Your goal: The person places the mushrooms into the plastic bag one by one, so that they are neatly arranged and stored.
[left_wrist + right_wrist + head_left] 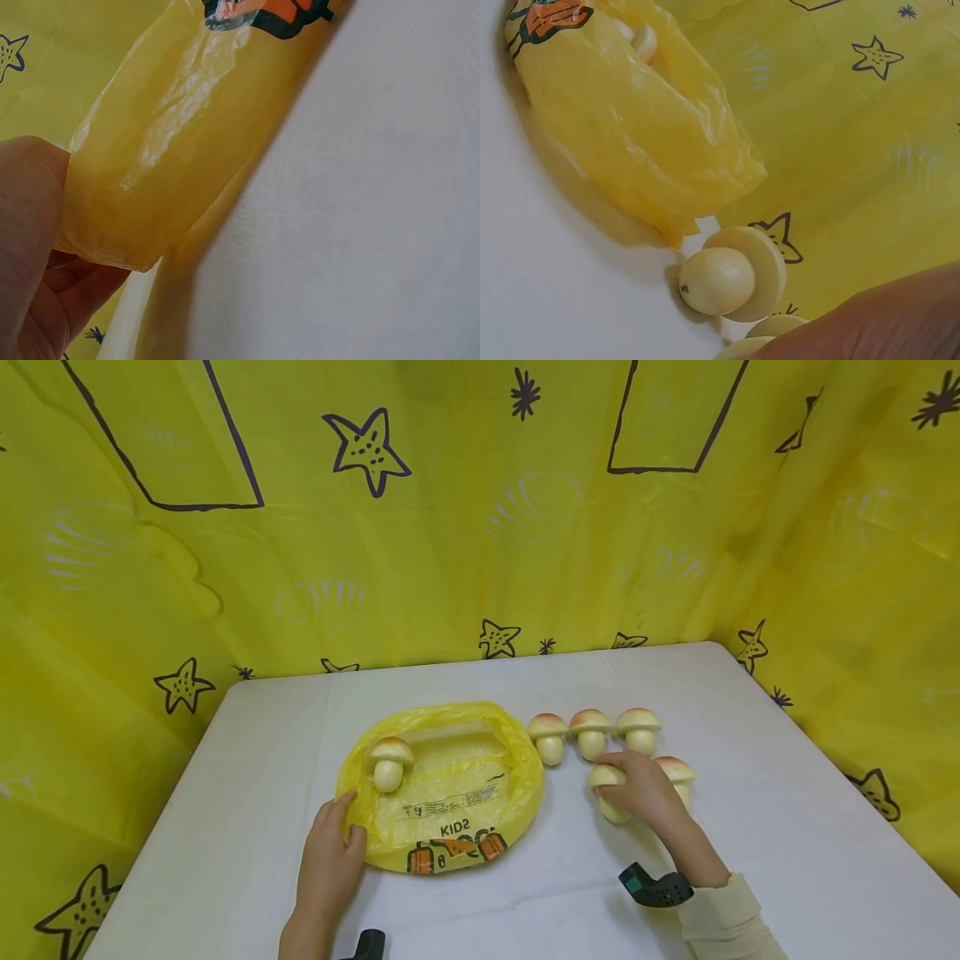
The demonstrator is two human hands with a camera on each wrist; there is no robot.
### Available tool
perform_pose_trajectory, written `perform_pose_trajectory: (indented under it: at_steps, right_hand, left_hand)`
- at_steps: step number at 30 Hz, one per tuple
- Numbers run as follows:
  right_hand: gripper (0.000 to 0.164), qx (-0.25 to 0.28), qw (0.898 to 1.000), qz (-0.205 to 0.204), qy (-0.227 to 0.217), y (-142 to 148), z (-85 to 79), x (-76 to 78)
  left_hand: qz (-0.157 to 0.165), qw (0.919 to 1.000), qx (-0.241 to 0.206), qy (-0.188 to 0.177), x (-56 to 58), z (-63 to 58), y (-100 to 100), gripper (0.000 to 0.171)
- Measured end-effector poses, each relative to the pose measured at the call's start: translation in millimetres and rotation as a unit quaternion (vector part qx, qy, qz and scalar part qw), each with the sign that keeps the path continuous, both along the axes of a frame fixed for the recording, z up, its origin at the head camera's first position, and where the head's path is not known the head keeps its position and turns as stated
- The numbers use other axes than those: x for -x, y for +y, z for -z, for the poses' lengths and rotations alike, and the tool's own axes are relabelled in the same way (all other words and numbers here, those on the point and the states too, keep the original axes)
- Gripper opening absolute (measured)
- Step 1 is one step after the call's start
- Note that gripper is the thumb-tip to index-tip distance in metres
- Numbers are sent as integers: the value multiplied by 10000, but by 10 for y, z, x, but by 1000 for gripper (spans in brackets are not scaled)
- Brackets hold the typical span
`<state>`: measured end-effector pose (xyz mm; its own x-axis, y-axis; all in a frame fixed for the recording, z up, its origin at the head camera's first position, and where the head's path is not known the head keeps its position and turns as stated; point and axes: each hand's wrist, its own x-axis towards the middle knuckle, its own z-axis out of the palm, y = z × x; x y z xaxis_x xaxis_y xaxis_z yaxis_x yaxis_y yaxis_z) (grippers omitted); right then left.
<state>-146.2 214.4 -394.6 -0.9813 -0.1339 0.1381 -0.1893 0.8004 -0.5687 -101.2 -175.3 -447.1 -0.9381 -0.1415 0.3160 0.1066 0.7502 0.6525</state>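
Note:
A yellow plastic bag (531,781) lies spread open on the table, with printed letters and orange pictures on its front. Inside it at the left is one mushroom (388,772) with a pale stem and a tan cap. My left hand (330,852) pinches the bag's left side, thumb on one face and fingers behind. To the right of the bag, my right hand (651,789) grips another mushroom (613,812) by its cap, partly covering it. One more mushroom (677,769) shows just behind that hand.
Beyond my right hand stand three more mushrooms in a row, the nearest one (550,743) beside the bag's right rim. A white cloth (225,827) covers the table. Yellow curtains (450,568) with starfish drawings hang behind and at both sides.

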Motion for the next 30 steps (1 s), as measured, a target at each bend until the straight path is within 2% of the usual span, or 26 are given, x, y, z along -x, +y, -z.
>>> perform_pose_trajectory:
  at_steps: [6,16,22,30]
  right_hand:
    - [40,59,9999,84,-18,-10,-7,-19]
    - [37,287,9995,121,76,-1,-51,-41]
    - [38,513,9986,130,-83,5,-91,-57]
    - [37,514,9985,107,-133,1,-139,-58]
  left_hand:
    - [4,10000,8,79,-5,2,3,41]
    - [-8,10000,-7,-61,-5,-6,2,42]
    - [-4,10000,18,17,-2,0,0,41]
    - [-31,10000,20,-22,1,5,-2,41]
